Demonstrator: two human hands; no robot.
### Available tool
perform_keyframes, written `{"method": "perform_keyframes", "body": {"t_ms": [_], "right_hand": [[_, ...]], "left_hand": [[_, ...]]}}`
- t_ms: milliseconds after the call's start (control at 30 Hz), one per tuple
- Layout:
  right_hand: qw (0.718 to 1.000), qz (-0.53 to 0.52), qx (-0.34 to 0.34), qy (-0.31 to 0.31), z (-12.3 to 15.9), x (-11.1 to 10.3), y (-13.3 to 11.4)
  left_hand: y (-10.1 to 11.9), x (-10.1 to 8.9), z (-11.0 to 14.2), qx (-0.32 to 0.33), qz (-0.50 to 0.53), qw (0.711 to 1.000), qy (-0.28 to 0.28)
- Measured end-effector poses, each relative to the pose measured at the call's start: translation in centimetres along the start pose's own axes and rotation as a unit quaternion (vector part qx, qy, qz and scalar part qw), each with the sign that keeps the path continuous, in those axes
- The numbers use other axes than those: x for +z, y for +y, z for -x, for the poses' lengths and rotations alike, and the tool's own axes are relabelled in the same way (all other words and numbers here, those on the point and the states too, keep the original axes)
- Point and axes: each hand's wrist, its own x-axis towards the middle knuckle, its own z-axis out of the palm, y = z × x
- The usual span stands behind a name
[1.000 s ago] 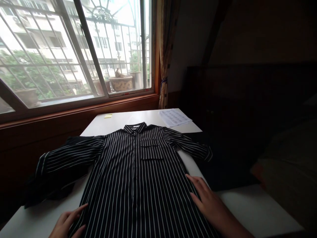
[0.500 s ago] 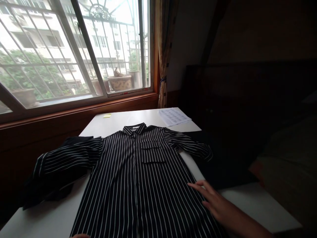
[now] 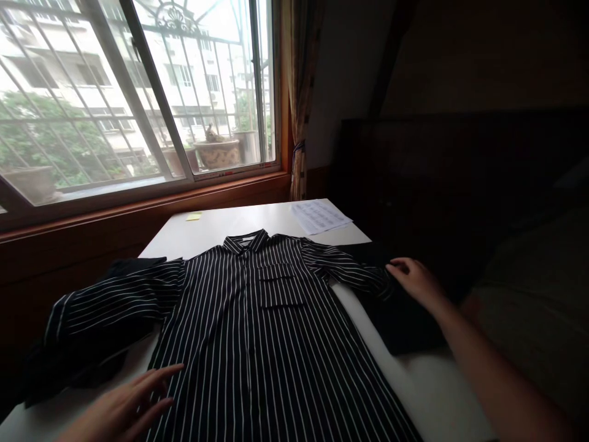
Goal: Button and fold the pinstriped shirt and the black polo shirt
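A black short-sleeved shirt (image 3: 276, 337) with thin white stripes lies front side up, its collar at the far end. My left hand (image 3: 133, 399) is open over the shirt's lower left side, fingers stretched out and apart. At the right sleeve's cuff, my right hand (image 3: 416, 282) has its fingers bent together in what looks like a pinch on the cuff's edge. The sleeve is still flat there. The shirt's bottom hem is out of view.
Beneath the shirt is a white table (image 3: 175, 236). Dark cloth (image 3: 400, 325) lies under the right sleeve, and a dark bunched garment (image 3: 87, 362) is at the left. Printed papers (image 3: 319, 216) and a yellow sticky note (image 3: 194, 216) are at the far end, below a barred window (image 3: 184, 92).
My right hand has moved up and outward from the shirt's right side to the right sleeve cuff. My left hand has risen from the bottom edge into view over the left side.
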Motion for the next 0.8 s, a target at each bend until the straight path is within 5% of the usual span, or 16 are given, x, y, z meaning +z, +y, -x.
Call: {"method": "perform_keyframes", "body": {"t_ms": [67,267,533,633,800], "right_hand": [[0.996,0.007,0.066,-0.065,-2.8,1.5,0.6],[0.98,0.035,0.089,-0.177,-6.2,4.6,-0.7],[0.928,0.059,0.049,-0.365,-7.0,3.3,-0.5],[0.932,0.043,0.029,-0.358,-7.3,2.1,-0.1],[0.974,0.025,0.01,-0.227,-8.6,0.4,-0.1]], "left_hand": [[1.4,0.0,-2.7,0.026,0.004,0.999,-0.025],[4.6,1.4,-9.8,0.097,-0.021,0.995,-0.012],[4.6,3.4,-15.4,0.144,-0.076,0.986,0.013],[4.1,4.1,-17.2,0.154,-0.078,0.985,0.031],[3.4,5.8,-19.9,0.144,-0.092,0.983,0.074]]}}
